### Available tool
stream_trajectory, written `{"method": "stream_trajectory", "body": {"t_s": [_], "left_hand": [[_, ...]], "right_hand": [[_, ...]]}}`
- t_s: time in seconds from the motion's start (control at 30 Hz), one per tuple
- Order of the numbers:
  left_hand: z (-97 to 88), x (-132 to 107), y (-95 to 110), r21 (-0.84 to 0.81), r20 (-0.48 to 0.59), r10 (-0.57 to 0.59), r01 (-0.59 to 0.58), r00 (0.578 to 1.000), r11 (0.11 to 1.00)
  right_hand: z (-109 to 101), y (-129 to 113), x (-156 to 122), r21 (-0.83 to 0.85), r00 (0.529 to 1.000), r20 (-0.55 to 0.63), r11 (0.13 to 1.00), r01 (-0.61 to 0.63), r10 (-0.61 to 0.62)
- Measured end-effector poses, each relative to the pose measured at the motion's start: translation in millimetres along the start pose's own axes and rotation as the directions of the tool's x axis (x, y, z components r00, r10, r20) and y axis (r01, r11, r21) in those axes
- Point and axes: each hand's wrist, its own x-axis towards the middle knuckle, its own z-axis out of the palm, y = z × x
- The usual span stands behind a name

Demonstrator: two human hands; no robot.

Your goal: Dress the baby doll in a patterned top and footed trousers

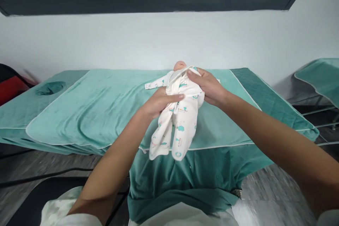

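A baby doll (180, 65) lies on the bed, its head toward the wall, dressed in white printed clothes. My left hand (161, 100) grips the waist of the white baby trousers (182, 123), thumb across the front. The trouser legs hang toward me over the bed's near edge. Higher up, my right hand (208, 84) pinches the white baby top (185, 76) near the doll's chest. One sleeve of the top stretches out to the left. The doll's body is covered by the clothes and my hands.
A green cover with white piping drapes the massage bed (111, 102), which has a face hole (50, 88) at its left end. Behind it rises a white wall (119, 42) under a dark window frame (159, 1). Another green-covered surface (323, 77) stands at the right.
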Motion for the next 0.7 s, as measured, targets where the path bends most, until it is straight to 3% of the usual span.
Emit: {"method": "stream_trajectory", "body": {"t_s": [0.1,0.17,0.23,0.37,0.5,0.6,0.7], "left_hand": [[-7.3,9,-5,-0.072,-0.128,0.128,-0.138,0.983,0.988],[-8.6,14,-10,-0.089,-0.149,0.149,-0.164,0.978,0.982],[-7.9,19,-16,-0.115,-0.147,0.124,-0.141,0.981,0.983],[-6.8,29,-29,-0.208,-0.12,0.027,-0.052,0.992,0.977],[-15.5,31,-37,-0.214,0.038,-0.096,0.102,0.995,0.971],[-25.8,29,-41,-0.167,0.087,-0.118,0.131,0.989,0.977],[-30.9,28,-46,-0.228,-0.038,-0.024,0.015,0.999,0.974]], "right_hand": [[-4,1,2,-0.155,0.96,0.218,0.977,-0.144,0.176],[-7,4,4,-0.255,0.92,0.281,0.946,-0.202,0.273],[-9,9,7,-0.265,0.933,0.227,0.94,-0.216,0.279],[-10,24,16,-0.112,0.987,0.022,0.982,-0.153,0.156],[-10,37,21,0.047,0.991,-0.061,0.993,-0.112,0.115],[-11,42,21,0.092,0.99,-0.077,0.99,-0.107,0.114],[-15,47,19,0.04,0.986,0.029,0.985,-0.167,0.166]]}}
